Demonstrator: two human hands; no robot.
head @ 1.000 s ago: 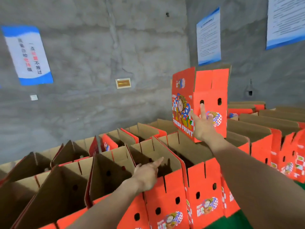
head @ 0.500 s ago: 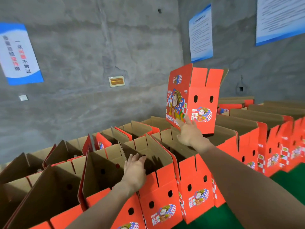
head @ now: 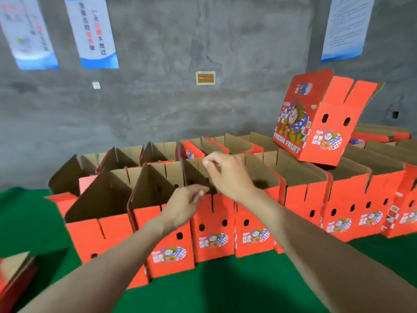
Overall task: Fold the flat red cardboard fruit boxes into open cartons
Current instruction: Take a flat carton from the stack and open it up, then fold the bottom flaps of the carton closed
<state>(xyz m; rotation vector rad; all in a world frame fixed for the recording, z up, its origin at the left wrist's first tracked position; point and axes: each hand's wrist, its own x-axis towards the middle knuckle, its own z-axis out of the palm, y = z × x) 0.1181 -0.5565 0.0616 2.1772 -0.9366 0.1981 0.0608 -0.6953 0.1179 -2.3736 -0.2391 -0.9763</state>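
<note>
A folded red fruit carton (head: pixel 316 123) printed "FRESH FRUIT" sits tilted on top of the back row at the right, with neither hand touching it. Below it, rows of open red cartons (head: pixel 212 224) with brown insides stand side by side on the green floor. My right hand (head: pixel 228 175) hovers over the open top of a middle carton with its fingers curled near an upright brown flap; contact with the flap is unclear. My left hand (head: pixel 185 204) reaches in from below, its relaxed fingers at that carton's front rim, holding nothing.
A grey concrete wall (head: pixel 158 105) with posters stands close behind the rows. Green floor (head: pixel 225 285) lies in front of the cartons. A stack of flat red cardboard (head: pixel 13 276) shows at the bottom left corner. More cartons extend off to the right.
My right hand has let go of the tilted carton and drawn back left over the near row. My left hand shifted right along the rim. The view swung left and down.
</note>
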